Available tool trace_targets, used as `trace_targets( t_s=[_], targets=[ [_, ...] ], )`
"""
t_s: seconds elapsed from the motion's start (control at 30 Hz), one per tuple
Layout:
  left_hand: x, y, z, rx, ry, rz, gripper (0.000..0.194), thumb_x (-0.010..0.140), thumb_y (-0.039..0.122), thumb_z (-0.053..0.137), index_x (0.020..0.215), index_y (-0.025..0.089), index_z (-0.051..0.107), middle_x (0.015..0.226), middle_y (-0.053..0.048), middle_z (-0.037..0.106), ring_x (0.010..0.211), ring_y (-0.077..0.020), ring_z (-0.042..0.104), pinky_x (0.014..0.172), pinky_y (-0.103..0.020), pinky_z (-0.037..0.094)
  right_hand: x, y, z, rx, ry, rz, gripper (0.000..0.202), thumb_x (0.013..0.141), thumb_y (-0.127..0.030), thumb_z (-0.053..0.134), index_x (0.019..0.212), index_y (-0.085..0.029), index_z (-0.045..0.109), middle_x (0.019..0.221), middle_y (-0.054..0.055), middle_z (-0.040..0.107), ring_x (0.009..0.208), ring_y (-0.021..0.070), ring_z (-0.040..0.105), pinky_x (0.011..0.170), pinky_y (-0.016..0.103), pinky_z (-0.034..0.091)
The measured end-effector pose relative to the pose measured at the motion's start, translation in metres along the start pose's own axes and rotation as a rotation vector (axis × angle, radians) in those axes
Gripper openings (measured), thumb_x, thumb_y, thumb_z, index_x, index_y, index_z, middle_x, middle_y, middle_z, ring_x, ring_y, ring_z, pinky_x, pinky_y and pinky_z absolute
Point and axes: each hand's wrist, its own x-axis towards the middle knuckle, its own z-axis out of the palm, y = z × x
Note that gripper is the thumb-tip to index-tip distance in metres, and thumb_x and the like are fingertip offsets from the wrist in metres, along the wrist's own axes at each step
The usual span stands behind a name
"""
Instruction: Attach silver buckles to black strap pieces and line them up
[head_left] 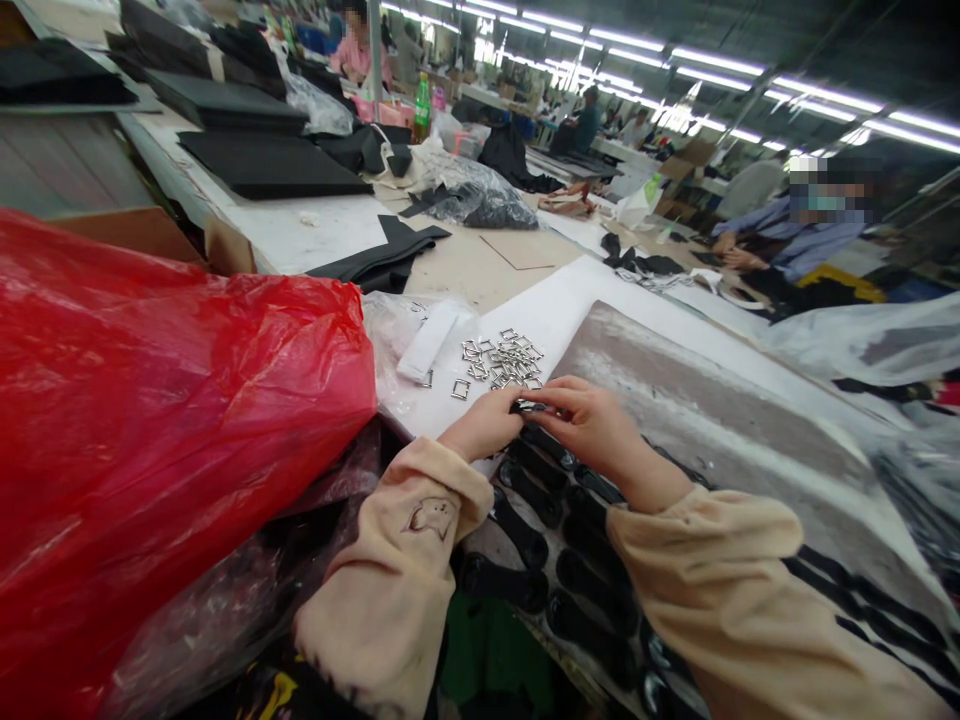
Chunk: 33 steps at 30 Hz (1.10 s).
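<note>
Clock directions are taken from the hands, with 12 o'clock at the top of the view. A loose pile of metal buckles (511, 358) lies on the white table (564, 300) from 11 to 12 o'clock, its near edge just beyond the fingertips. One buckle sits apart at 10 o'clock, close to a white packet (429, 342) on thin clear plastic (384, 335). A large red bag (187, 410) bulges at 9 o'clock and takes up much of that side, over more crumpled clear plastic at 8 o'clock.

Rows of black tabs (519, 528) run from 4 to 6 o'clock on a grey sheet (660, 385), which stretches toward 2 o'clock. The right sleeve (705, 560) hides part of these rows; the left sleeve (412, 560) lies beside them. Folded black strips (386, 258) are at 11 o'clock, with stacked black sheets (274, 165) farther out. A filled clear bag (480, 195) and a green bottle (422, 108) are well away, between 11 and 12 o'clock. A person (806, 225) sits far off at 2 o'clock.

The left hand (484, 422) and right hand (589, 425) meet at the fingertips, both pinching a small dark piece (529, 406) at the near edge of the pile. Its visible part has its long axis roughly level, from 9 to 3 o'clock, between the two hands. The fingers cover much of it, so which end is which cannot be told.
</note>
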Motion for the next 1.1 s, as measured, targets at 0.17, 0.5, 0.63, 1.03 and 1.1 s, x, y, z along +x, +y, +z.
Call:
trace_targets(
  t_s=[0.17, 0.5, 0.63, 1.03, 1.1],
  targets=[
    [-0.003, 0.006, -0.002, -0.180, -0.047, -0.062, 0.026, 0.075, 0.018, 0.054, 0.099, 0.016, 0.065, 0.061, 0.002, 0.057, 0.056, -0.0115, 0.051, 0.056, -0.021, 0.043, 0.004, 0.007, 0.003, -0.023, 0.023, 0.203, 0.015, 0.079, -0.029, 0.060, 0.078, -0.020, 0.072, 0.073, 0.001, 0.067, 0.069, 0.0163, 0.060, 0.066, 0.024, 0.042],
    [-0.005, 0.011, -0.003, -0.551, 0.015, -0.115, 0.023, 0.076, 0.032, 0.059, 0.088, 0.013, 0.065, 0.051, 0.006, 0.045, 0.043, -0.0048, 0.035, 0.042, -0.018, 0.026, -0.001, 0.021, -0.004, 0.279, -0.014, 0.505, 0.031, 0.074, -0.047, 0.060, 0.069, -0.017, 0.065, 0.053, -0.001, 0.057, 0.049, 0.0128, 0.049, 0.047, 0.023, 0.037],
    [-0.005, 0.010, -0.003, -0.544, 0.065, -0.115, 0.023, 0.073, 0.036, 0.063, 0.076, 0.013, 0.063, 0.046, 0.008, 0.041, 0.041, -0.0046, 0.032, 0.042, -0.019, 0.023, -0.003, 0.021, -0.002, 0.378, 0.042, 0.431, 0.041, 0.071, -0.044, 0.065, 0.102, -0.017, 0.066, 0.077, 0.003, 0.066, 0.060, 0.0140, 0.056, 0.056, 0.024, 0.045],
    [-0.005, 0.015, -0.001, -0.625, 0.161, -0.128, 0.030, 0.074, 0.040, 0.062, 0.087, 0.013, 0.067, 0.053, 0.004, 0.051, 0.042, -0.0039, 0.034, 0.041, -0.019, 0.023, 0.002, 0.008, 0.000, 0.446, 0.042, 0.549, 0.027, 0.072, -0.045, 0.063, 0.074, -0.018, 0.066, 0.060, 0.001, 0.064, 0.055, 0.0145, 0.059, 0.054, 0.024, 0.050],
    [-0.004, 0.013, 0.000, -0.672, 0.168, -0.116, 0.031, 0.071, 0.037, 0.065, 0.092, 0.014, 0.067, 0.058, 0.004, 0.053, 0.042, -0.0031, 0.034, 0.041, -0.018, 0.022, 0.001, 0.008, 0.002, 0.520, 0.044, 0.576, 0.030, 0.070, -0.048, 0.064, 0.071, -0.018, 0.063, 0.061, 0.001, 0.063, 0.053, 0.0131, 0.058, 0.050, 0.022, 0.049]
  ],
)
